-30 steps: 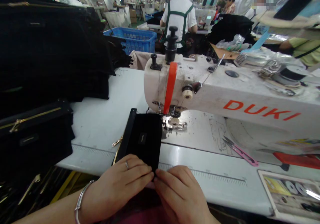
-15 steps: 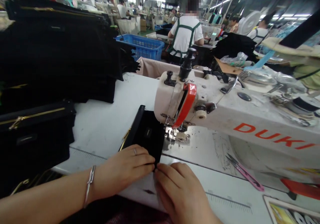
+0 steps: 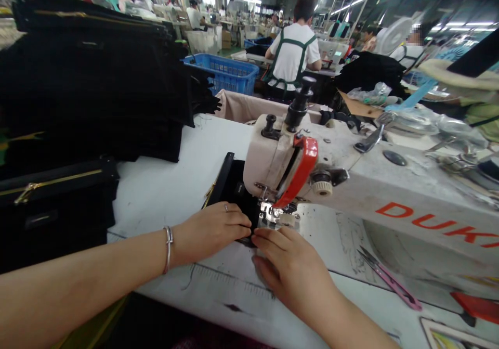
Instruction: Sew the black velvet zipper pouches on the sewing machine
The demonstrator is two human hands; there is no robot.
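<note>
A black fabric piece [image 3: 246, 211] with a gold zipper along its left side and a small label lies on the sewing machine's [image 3: 273, 156] bed, its right edge at the metal presser foot [image 3: 273, 214]. My left hand [image 3: 212, 232] rests on the near part of the fabric, fingers together and pointing right. At the near corner, my right hand [image 3: 290, 263] has its fingertips pressed together on the fabric edge, almost touching my left fingertips. The needle tip is too small to make out.
Black zippered pieces [image 3: 86, 89] are piled at the left, with another [image 3: 58, 198] nearer. Pink-handled snips [image 3: 393, 281] and a red-handled tool [image 3: 477, 307] lie at the right. Behind are a blue basket [image 3: 230, 73] and a person [image 3: 292, 52] in a white shirt.
Both hands and the black fabric have moved away from me, further along the machine bed. More of the fabric is now beside and behind the presser foot. The view has shifted slightly.
</note>
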